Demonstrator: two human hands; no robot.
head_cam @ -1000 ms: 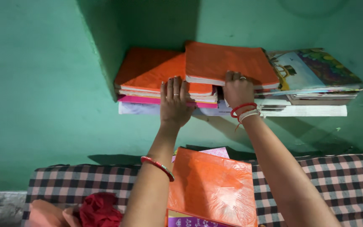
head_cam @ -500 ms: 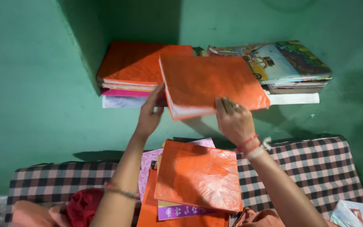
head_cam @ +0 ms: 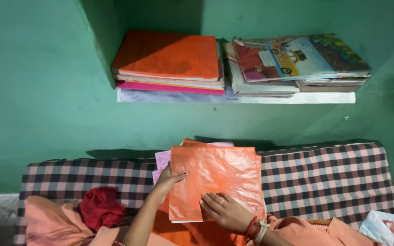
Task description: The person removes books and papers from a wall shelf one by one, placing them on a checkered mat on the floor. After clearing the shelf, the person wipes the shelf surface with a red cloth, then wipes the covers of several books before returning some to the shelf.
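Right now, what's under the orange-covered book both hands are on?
Under the orange-covered book, a pink patterned sheet and another orange cover's edge poke out, over checked cloth. How many more books lie beneath is hidden.

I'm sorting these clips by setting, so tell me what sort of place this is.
Probably a room in a home: a green wall with a shelf of stacked books, above a checked cloth. Both hands rest on an orange book.
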